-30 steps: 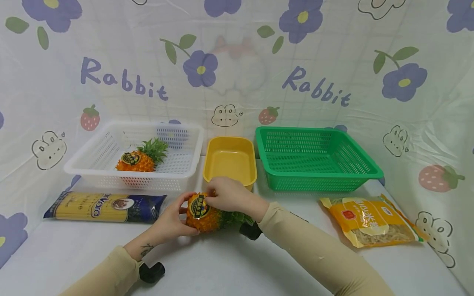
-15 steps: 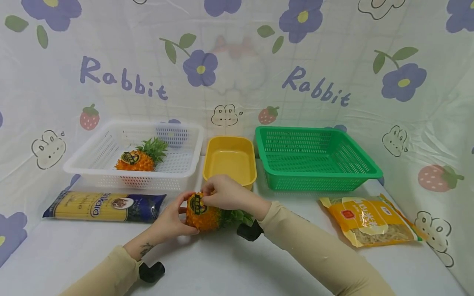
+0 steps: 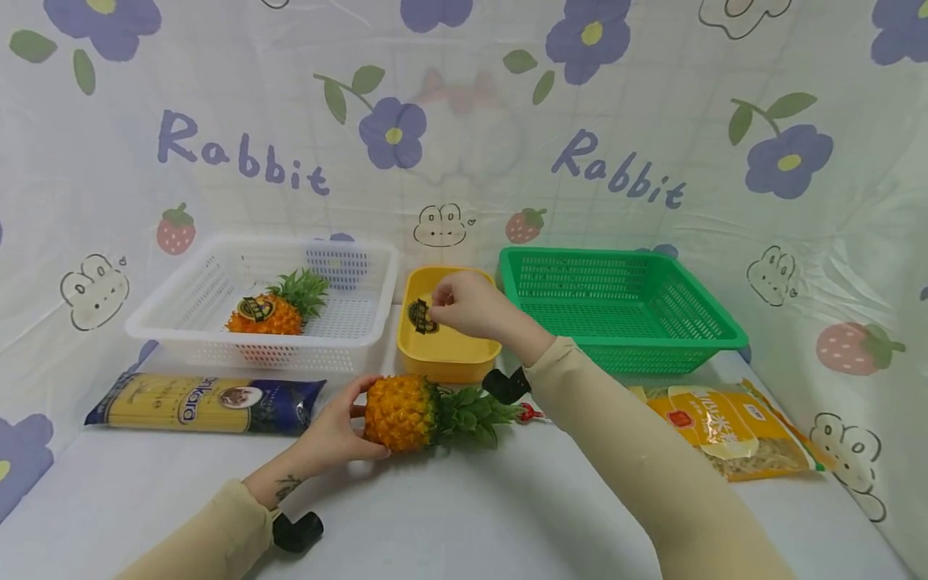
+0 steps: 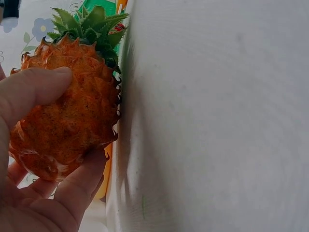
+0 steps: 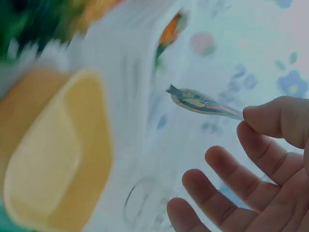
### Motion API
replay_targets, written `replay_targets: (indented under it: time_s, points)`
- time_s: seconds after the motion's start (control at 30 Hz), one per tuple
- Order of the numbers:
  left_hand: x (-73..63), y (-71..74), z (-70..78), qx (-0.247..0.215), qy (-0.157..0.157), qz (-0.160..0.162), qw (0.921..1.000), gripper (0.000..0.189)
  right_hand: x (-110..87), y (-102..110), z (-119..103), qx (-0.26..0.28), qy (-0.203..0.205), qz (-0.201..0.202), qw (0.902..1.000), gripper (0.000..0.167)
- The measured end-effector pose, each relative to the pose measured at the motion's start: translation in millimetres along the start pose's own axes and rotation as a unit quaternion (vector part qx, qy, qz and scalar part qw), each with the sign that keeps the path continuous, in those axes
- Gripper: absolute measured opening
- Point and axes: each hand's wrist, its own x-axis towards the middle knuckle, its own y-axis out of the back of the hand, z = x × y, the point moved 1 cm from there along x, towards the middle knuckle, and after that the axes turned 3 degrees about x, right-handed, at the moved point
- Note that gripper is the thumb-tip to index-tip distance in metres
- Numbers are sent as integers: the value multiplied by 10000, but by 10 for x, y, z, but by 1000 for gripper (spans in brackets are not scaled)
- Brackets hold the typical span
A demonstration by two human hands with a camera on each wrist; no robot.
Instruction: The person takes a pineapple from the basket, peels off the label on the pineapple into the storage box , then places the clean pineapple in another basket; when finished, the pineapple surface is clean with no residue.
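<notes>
At nine o'clock on the pineapple point(image 3: 400, 413), the left hand point(image 3: 333, 431) grips its round base, thumb on the near side and the other fingers curled round the far side. The fruit lies on its side on the white surface point(image 3: 464, 515), its leafy crown point(image 3: 471, 415) pointing to three o'clock. Only the left wrist view shows the whole thumb laid across spiny orange rind.

At one o'clock from the fruit, the right hand point(image 3: 474, 306) pinches a black-and-gold label point(image 3: 420, 317) between thumb and forefinger. The head view shows the label's printed face against the yellow tub point(image 3: 449, 369); the right wrist view, partly blurred, catches it nearly edge-on, apart from the tub and touching only those fingertips, with the other three fingers spread loosely.

At ten o'clock stands a white plastic basket point(image 3: 355, 354), holding a second pineapple point(image 3: 283, 314) with a similar label on it; at two o'clock, a green plastic basket point(image 3: 652, 360). Beyond the left hand, at nine o'clock, lies a pasta packet point(image 3: 206, 404) lettered "nkara". At three o'clock, an orange noodle bag point(image 3: 739, 427) is partly hidden by the right sleeve point(image 3: 638, 459). By the crown's tip sits something red point(image 3: 529, 413), too small to identify.
</notes>
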Motion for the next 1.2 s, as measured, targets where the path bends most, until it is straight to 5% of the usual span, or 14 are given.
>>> replay_targets:
  time_s: [0.3,0.5,1.0,1.2]
  points:
    - [-10,2,-16,151,-207,113,9996,92,288,-69,362,-1388,-318,-380,9891,16]
    - [-14,4,-12,86,-94,69,9999,93,364,-107,507,-1820,-558,-347,9811,13]
    - [2,11,-30,129,-97,22,9999,91,369,-48,680,-1823,-890,-119,9791,16]
    - [-1,21,-20,166,-116,24,9998,92,386,-73,636,-1719,-710,-159,9824,24]
